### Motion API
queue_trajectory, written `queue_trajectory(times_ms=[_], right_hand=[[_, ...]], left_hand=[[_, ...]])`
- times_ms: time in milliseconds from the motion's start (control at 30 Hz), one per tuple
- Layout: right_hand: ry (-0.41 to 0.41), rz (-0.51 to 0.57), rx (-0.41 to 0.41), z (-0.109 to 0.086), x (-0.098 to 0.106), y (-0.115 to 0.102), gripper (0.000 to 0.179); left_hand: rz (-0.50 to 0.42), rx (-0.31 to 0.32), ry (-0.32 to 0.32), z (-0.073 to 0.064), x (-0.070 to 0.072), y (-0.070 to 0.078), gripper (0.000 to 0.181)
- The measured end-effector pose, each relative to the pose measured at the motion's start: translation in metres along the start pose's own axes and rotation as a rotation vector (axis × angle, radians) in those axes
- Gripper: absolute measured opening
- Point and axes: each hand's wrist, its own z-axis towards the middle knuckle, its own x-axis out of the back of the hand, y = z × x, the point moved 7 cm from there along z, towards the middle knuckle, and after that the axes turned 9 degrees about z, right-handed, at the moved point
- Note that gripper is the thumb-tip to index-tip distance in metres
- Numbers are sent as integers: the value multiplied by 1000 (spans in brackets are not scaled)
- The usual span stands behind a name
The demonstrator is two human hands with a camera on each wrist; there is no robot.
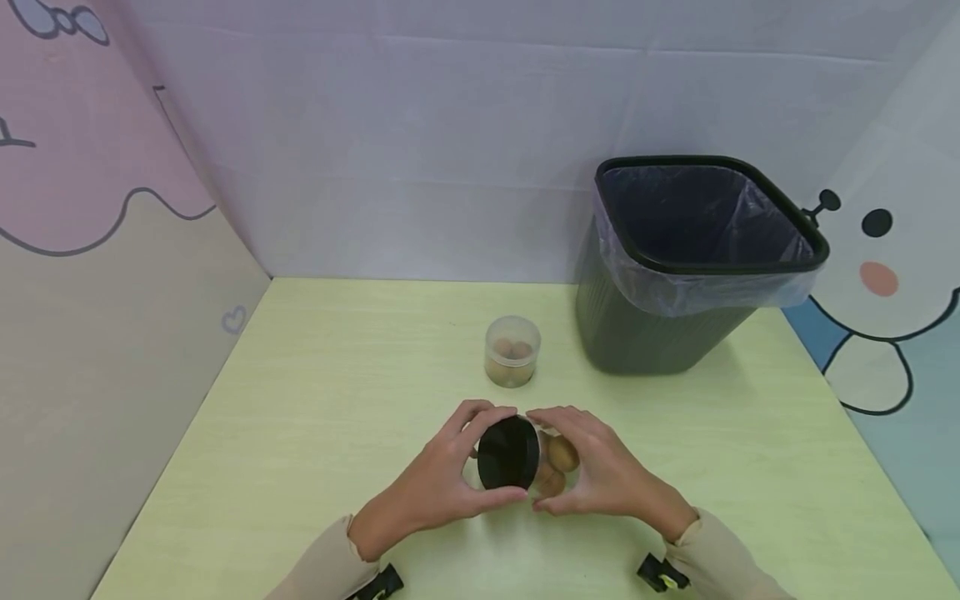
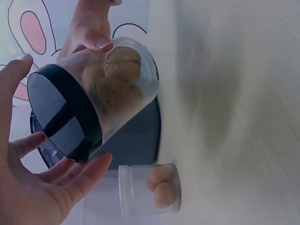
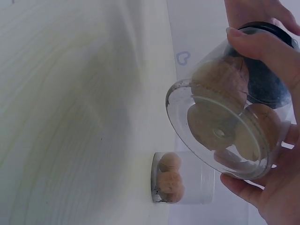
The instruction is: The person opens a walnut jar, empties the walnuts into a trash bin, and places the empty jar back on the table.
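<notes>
A clear jar point(image 2: 149, 65) with a black lid point(image 1: 504, 454) lies tilted on its side in the air over the table, its lid end toward the left. Several walnuts point(image 2: 123, 65) sit inside it. My left hand point(image 1: 450, 479) holds the lid, fingers over its top edge and thumb along the lower one. Around the jar's body curls my right hand point(image 1: 611, 475), with its thumb on the near side. In the right wrist view the jar's round base point(image 3: 178, 112) faces the camera. Beyond both hands stands a smaller clear jar point(image 1: 512, 371) holding several walnuts.
A dark bin point(image 1: 637, 333) with a clear liner folded over its rim stands at the back right of the pale yellow table point(image 1: 337, 367). A white cloth wall point(image 1: 420, 167) closes the back, with printed cartoon panels on both sides.
</notes>
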Motion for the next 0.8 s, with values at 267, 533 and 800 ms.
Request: queue_trajectory(times_ms=[267,533,800], right_hand=[[3,11,-9,0,0,0,93],[-6,32,-22,0,0,1,95],[-5,25,-17,0,-1,-1,95]], left_hand=[[110,-152,-27,-1,3,11,86],[123,-446,15,-2,8,27,82],[82,-419,27,-1,8,24,78]])
